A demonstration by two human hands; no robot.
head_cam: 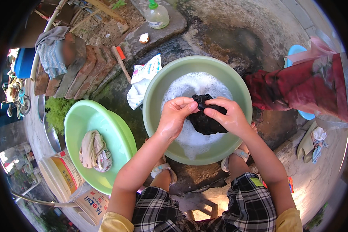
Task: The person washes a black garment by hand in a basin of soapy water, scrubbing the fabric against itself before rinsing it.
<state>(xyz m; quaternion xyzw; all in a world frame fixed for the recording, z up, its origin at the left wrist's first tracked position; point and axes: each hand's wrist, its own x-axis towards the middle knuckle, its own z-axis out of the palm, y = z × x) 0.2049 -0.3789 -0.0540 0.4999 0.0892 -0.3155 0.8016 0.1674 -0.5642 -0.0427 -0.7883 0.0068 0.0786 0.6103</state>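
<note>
A wet black cloth [208, 123] is pinched between my two hands above a large pale green basin [154, 87]. My left hand [178, 114] grips its bunched upper edge from the left, thumb against fingers. From the right, my right hand [227, 116] pinches the same bunched part. The rest of the cloth hangs down over the basin. White suds [197, 81] and water lie below it in the basin. How far the cloth's lower end is from the water, I cannot tell.
A green basin [75, 124] holding a beige wrung cloth [92, 148] stands at left, near plastic buckets [59, 177]. A detergent bag [145, 78], a scrubbing brush [121, 58] and stacked bricks [84, 75] lie beyond. Dark red fabric [295, 84] extends at right, over a light blue basin [296, 50].
</note>
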